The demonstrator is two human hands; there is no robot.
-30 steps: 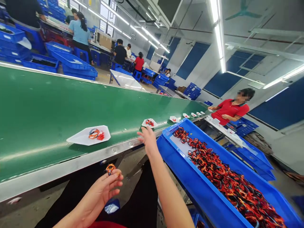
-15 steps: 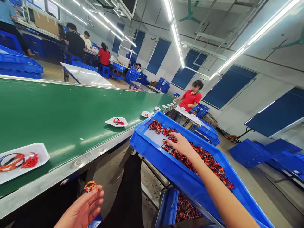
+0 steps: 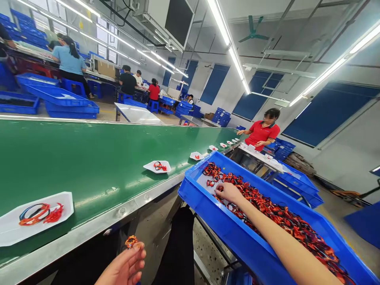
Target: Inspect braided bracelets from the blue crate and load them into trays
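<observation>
A small orange-and-black wire bundle (image 3: 131, 241) sits at seven o'clock, pinched tight between the left hand (image 3: 126, 263) fingers. At four, the right hand (image 3: 230, 192) curls its fingers inside a long blue plastic tub (image 3: 208, 213); I can't tell if they grip. Many bundles (image 3: 282, 213) are left there. At eight, a white tray (image 3: 12, 233) on the green belt (image 3: 89, 158) already holds loops (image 3: 43, 213).

Bare hands (image 3: 230, 192), blk trousers (image 3: 177, 247)

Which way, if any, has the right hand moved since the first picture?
Yes. Judged against the blue bin, the right hand went rightward, from outside it at the belt to inside it at the loops.
</observation>
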